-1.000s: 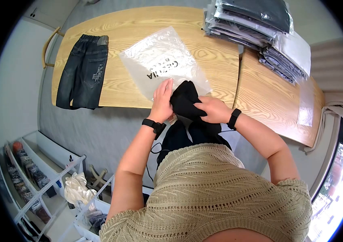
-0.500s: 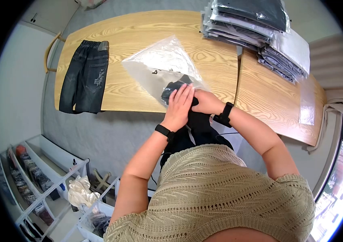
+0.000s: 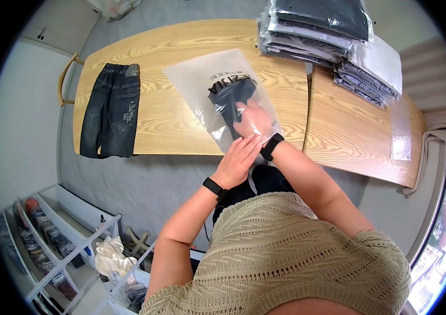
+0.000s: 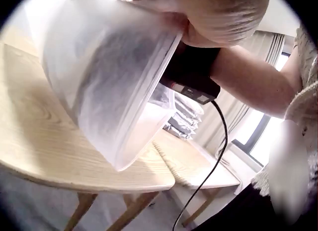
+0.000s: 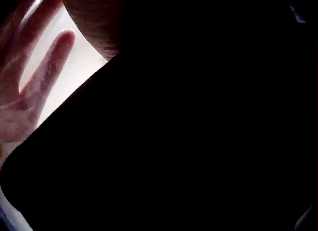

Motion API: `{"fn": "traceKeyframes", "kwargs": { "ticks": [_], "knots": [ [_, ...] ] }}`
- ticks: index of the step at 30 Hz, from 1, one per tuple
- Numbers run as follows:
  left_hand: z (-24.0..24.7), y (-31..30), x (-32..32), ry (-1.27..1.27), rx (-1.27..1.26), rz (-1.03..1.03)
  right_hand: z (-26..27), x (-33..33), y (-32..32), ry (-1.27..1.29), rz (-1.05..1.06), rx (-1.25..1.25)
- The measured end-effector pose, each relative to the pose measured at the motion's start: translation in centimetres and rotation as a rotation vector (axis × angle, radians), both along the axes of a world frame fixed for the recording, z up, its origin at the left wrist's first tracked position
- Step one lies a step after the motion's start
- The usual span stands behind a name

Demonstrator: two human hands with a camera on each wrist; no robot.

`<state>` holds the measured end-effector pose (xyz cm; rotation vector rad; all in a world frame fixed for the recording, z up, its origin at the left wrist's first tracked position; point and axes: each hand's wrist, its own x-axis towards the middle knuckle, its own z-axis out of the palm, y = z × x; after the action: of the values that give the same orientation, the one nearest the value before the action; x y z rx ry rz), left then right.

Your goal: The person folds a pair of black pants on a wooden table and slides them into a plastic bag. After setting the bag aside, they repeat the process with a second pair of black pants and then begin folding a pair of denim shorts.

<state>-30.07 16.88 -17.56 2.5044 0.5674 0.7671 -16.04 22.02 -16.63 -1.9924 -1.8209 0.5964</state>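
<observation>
A translucent printed plastic bag (image 3: 191, 79) lies over the table, and a folded dark garment (image 3: 225, 102) shows inside it. Within the bag my right hand (image 3: 256, 121) grips the garment's side, seen through the plastic. My left hand (image 3: 236, 161) holds the bag's mouth beside the right wrist, its fingers long and close together, its thumb hidden. In the left wrist view, the bag (image 4: 94, 87) stands away from the tabletop, its rim reaching up to the left hand (image 4: 221, 14). Blackness fills most of the right wrist view; fingers blur at its left edge.
Dark jeans (image 3: 110, 110) lie on the wooden table (image 3: 165, 136) at the left. Bagged clothes (image 3: 317, 31) are stacked at the back right, near a clear plastic sleeve (image 3: 401, 131). White bins (image 3: 81, 199) stand at the lower left; a cable (image 4: 218, 161) hangs below.
The dark garment has gone from in front of the body into the bag, the right hand with it. The left hand has shifted from the bag's side to its mouth.
</observation>
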Motion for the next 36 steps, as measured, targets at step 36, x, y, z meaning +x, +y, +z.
{"fn": "traceKeyframes", "kwargs": {
  "ticks": [36],
  "knots": [
    [-7.8,-3.0,-4.5,0.534,0.009,0.289,-11.7,-0.6,-5.1,-0.373,0.415,0.08]
  ]
}}
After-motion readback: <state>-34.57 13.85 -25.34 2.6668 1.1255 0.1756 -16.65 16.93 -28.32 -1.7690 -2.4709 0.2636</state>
